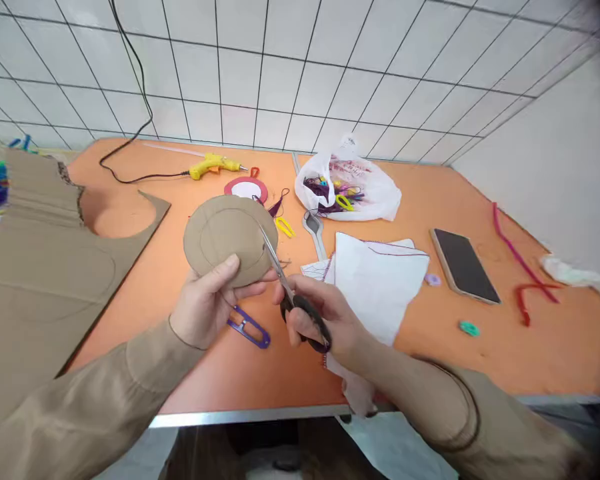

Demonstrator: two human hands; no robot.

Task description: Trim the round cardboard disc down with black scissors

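Note:
A round cardboard disc [225, 233] with a smaller circle drawn on it is held up by my left hand [210, 297], thumb on its face and fingers behind. In my right hand [325, 317] is a pair of scissors [281, 272] with black handles, my fingers wrapped round the loops. The blades lie across the disc's right part, tips near the drawn line; whether they pass through the cardboard I cannot tell. Under my hands a purple plastic clip-like piece [250, 328] rests on the orange table [220, 387].
At left lies a large cardboard sheet [40, 267] with a round cut-out. Behind are a yellow glue gun [213, 165], a red-rimmed disc [264, 190] and a white bag [375, 193] of craft bits. White cloth [380, 280], a phone [465, 265] and red pipe cleaners [523, 257] lie rightward.

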